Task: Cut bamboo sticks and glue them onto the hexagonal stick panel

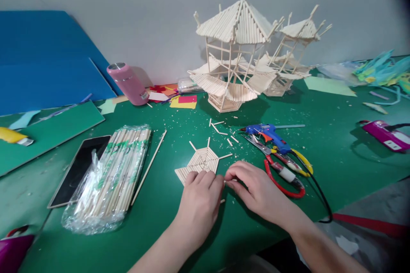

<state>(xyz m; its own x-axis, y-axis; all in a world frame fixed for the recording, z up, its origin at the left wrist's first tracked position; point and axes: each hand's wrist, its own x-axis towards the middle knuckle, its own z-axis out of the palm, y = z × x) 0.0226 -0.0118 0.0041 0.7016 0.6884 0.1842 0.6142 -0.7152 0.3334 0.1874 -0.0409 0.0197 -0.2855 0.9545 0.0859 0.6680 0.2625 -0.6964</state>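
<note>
An octagon-like panel of glued wooden sticks [203,158] lies flat on the green table, with several stick ends jutting from its rim. My left hand [201,200] is closed over the panel's near edge, its fingers bent and pressed together, hiding that part. Beside it, my right hand [253,187] pinches a short wooden stick [225,182] at the panel's right side; only a bit of the stick shows between the hands. A small stick piece [223,201] lies just below the fingers.
Right of my hands are a blue glue gun [267,133] and red-handled pliers [285,179]. A bag of sticks [112,175] overlaps a dark phone [80,166] on the left. Stick pavilions [235,55] and a pink bottle [128,83] stand at the back.
</note>
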